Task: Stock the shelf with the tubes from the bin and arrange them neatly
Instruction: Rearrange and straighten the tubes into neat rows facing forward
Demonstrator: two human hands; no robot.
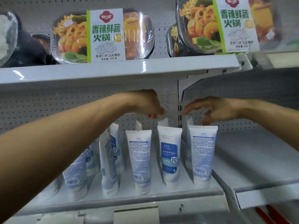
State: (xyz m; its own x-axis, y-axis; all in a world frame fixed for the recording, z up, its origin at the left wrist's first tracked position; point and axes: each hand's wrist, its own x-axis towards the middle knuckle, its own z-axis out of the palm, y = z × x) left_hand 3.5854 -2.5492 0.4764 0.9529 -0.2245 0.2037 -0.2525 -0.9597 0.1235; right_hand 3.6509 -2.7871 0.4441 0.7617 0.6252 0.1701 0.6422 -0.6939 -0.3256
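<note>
Fingers of the left hand (150,105) curl loosely downward with nothing visibly between them, the tips just above the crimped top of a rear tube (162,122). Those of the right hand (215,109) hang half-curled over the rightmost front tube (202,156); blur hides whether they pinch its top or only brush it.

Nearest, the shelf (161,200) carries a front row of five tubes standing on their caps, the leftmost partly behind the left forearm (56,151). Stocking looks well on, but the tidying seems unfinished. The centre-right tube (170,157) shows its blue front while its neighbours show back print, and the tilted tube (109,167) further left stands edge-on. A second row stands behind.

The bin is out of view, so how many remain I cannot tell. Farther back is pegboard (48,110), with a slotted upright (179,110) between the hands. Low overhead, the upper shelf (113,70) with its hot-pot meal trays (103,36) leaves little room to lift tubes.
</note>
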